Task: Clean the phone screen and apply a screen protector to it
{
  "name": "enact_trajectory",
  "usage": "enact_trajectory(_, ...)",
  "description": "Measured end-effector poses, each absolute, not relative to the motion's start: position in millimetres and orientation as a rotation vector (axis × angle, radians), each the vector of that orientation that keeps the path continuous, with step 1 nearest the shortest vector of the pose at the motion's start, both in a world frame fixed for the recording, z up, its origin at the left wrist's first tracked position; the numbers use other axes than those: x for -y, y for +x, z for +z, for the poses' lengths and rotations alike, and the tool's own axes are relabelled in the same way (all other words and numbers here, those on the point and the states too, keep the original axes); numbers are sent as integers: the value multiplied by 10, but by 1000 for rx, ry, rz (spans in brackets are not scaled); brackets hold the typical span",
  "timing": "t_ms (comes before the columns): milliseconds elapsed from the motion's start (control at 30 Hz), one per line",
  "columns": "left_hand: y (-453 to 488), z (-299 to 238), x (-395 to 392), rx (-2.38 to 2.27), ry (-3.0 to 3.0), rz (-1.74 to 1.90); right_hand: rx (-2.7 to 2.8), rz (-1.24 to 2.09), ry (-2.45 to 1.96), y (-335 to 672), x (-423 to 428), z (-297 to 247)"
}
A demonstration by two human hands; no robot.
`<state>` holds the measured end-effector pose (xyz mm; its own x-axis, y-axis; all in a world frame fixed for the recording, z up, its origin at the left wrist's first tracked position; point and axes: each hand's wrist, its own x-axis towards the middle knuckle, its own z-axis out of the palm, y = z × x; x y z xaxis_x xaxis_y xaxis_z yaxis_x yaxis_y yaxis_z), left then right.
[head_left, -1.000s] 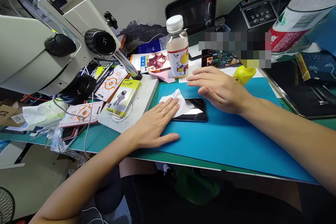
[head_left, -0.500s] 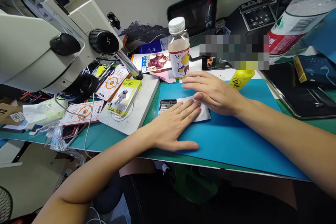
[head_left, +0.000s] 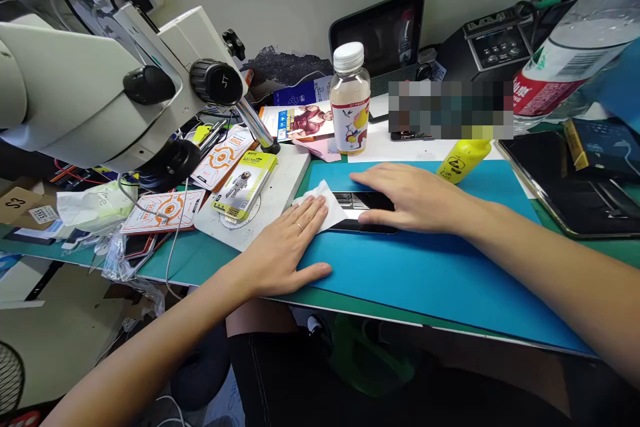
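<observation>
My left hand [head_left: 287,243] lies flat, fingers stretched and thumb spread, pressing a white wipe [head_left: 327,203] over the left part of a dark, shiny smartphone [head_left: 370,203]. The phone lies on a blue mat [head_left: 425,280], its glass showing bright reflections. My right hand [head_left: 415,197] is at the phone's right end, with thumb and fingers apart. Its thumb lies over the glass and its fingers extend past the far edge; that end of the phone is hidden beneath the hand. Just beyond the right hand is a yellow bottle [head_left: 463,159], its top blurred out.
A microscope [head_left: 125,90] stands at the left, boxes [head_left: 245,185] on its white base. Behind the mat are a drink bottle [head_left: 350,103] and a dark screen [head_left: 375,40]. A large water bottle [head_left: 565,67] and a black tablet-like device [head_left: 565,180] are on the right.
My left hand has slid the wipe leftward along the phone, baring its middle. My right hand has come down from above the wipe to the phone's right end. The view has shifted slightly.
</observation>
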<state>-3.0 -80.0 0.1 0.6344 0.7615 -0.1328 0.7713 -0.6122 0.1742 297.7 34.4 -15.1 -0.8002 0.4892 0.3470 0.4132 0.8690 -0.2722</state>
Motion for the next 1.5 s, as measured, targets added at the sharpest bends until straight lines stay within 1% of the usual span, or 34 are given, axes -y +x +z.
enact_trajectory(300,100,0,715,-1174,2646,-39,2740,297,-628,2955,-186,-100)
enact_trajectory(633,-4,237,728,-1152,2743,-119,2767,459,-658,3066,-251,-48)
enact_trajectory(833,131,110,709,-1034,2708,-24,2767,489,-629,3110,-281,-57)
enact_trajectory(1000,495,-18,584,-915,2708,-6,2718,510,-618,3049,-263,-64)
enact_trajectory(1167,833,-29,474,-794,2790,100,2676,473,-646,3039,-279,-113)
enact_trajectory(1333,970,-3,472,-803,2810,62,2668,485,-612,3083,-303,-120)
enact_trajectory(1500,784,-24,559,-875,2803,19,2694,538,-613,3072,-297,-130)
